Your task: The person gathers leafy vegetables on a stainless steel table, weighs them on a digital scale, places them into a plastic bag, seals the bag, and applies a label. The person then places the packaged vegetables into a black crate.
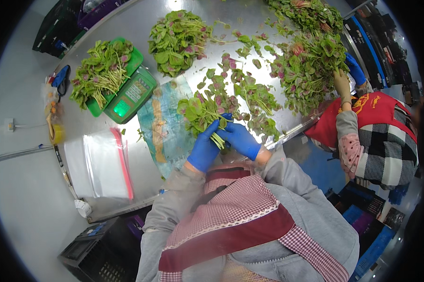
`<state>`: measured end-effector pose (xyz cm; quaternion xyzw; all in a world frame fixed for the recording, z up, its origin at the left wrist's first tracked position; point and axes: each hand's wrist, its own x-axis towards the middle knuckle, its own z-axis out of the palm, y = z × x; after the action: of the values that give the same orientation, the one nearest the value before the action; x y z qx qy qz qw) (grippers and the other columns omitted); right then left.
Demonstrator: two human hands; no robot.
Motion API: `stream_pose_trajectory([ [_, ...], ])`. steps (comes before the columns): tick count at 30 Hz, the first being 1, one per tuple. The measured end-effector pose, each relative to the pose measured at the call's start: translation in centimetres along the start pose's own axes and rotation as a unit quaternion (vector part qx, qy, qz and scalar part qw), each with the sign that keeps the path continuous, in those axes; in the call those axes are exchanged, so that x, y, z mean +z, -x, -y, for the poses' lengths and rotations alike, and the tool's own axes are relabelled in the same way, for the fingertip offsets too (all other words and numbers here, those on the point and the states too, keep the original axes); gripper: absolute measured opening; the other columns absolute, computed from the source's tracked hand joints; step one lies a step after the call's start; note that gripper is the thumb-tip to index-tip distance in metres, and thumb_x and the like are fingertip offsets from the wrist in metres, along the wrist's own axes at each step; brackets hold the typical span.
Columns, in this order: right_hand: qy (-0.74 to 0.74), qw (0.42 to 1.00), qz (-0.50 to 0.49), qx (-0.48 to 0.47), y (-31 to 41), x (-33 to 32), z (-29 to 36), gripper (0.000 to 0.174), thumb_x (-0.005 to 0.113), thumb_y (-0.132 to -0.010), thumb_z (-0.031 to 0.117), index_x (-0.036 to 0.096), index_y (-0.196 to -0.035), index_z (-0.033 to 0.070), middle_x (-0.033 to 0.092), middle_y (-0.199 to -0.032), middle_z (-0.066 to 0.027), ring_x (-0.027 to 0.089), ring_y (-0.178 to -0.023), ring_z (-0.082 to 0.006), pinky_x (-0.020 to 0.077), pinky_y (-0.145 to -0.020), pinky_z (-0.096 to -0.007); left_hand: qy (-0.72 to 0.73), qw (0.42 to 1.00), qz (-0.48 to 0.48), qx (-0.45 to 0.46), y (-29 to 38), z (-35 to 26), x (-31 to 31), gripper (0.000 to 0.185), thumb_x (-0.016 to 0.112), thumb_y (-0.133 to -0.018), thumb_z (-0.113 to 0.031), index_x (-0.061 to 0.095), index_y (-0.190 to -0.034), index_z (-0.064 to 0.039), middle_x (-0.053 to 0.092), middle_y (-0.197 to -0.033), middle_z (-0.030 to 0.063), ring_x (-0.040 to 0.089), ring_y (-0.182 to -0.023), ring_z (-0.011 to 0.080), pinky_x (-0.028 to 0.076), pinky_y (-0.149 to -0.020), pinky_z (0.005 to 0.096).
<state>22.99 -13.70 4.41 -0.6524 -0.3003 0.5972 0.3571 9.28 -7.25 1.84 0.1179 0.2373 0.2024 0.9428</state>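
Both of my hands wear blue gloves and meet at the table's near edge. My left hand [204, 148] grips a small bunch of red-and-green amaranth leaves [197, 112] by its pale stems, leaves pointing away from me. From the other side, my right hand [243, 140] closes on the same bunch; some fingertips are hidden behind stems and leaves. Just beyond lie loose amaranth sprigs [252, 92] on the metal table. Left of the bunch, a flattened teal bag [178, 95] lies under scattered leaf bits.
A green digital scale [136, 92] carries a heap of amaranth [100, 72]. Another heap [178, 42] stands behind. Clear plastic bags [102, 165] and yellow tape [56, 134] lie left. At right, a co-worker's gloved hand [341, 86] reaches into a large pile [303, 70]. A black crate [102, 250] sits below.
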Motion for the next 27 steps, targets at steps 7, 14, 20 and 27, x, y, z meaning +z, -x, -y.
stream_pose_trajectory([
  [7,0.230,0.970,-0.083,0.008,1.8,-4.9,2.2,0.038,0.067,-0.084,0.037,0.068,-0.105,0.006,0.069,-0.087,-0.0145,0.067,-0.074,-0.0236,0.0516,-0.070,-0.0336,-0.036,0.995,-0.050,0.074,-0.5,-0.3,-1.3,0.037,0.048,-0.099,-0.017,0.052,-0.128,0.006,0.060,-0.123,0.0136,0.059,-0.111,0.0213,0.045,-0.097,0.0324],
  [14,0.172,0.975,-0.075,-0.123,-0.7,-1.1,-1.3,0.034,0.063,-0.087,0.038,0.070,-0.100,0.007,0.068,-0.084,-0.0156,0.067,-0.077,-0.0294,0.0510,-0.069,-0.0375,-0.132,0.979,-0.109,0.109,-0.1,-0.2,-0.6,0.033,0.051,-0.097,-0.013,0.056,-0.123,0.005,0.062,-0.121,0.0128,0.059,-0.110,0.0208,0.046,-0.094,0.0313],
  [20,0.213,0.963,0.038,-0.161,-0.2,-0.4,-1.6,0.031,0.058,-0.090,0.035,0.070,-0.097,0.007,0.067,-0.083,-0.0163,0.065,-0.077,-0.0311,0.0504,-0.070,-0.0379,-0.140,0.989,-0.034,0.028,1.2,-1.3,0.4,0.034,0.055,-0.094,-0.012,0.054,-0.123,0.005,0.064,-0.115,0.0153,0.063,-0.104,0.0245,0.050,-0.091,0.0331],
  [27,0.360,0.852,-0.374,-0.068,-1.0,-12.2,-5.9,0.027,0.071,-0.079,0.031,0.068,-0.095,0.010,0.068,-0.085,-0.0116,0.065,-0.080,-0.0312,0.0505,-0.071,-0.0403,-0.072,0.992,-0.057,0.082,1.8,-3.8,-0.6,0.030,0.051,-0.098,-0.014,0.053,-0.125,-0.001,0.053,-0.079,-0.0007,0.052,-0.069,0.0119,0.046,-0.089,0.0314],
])
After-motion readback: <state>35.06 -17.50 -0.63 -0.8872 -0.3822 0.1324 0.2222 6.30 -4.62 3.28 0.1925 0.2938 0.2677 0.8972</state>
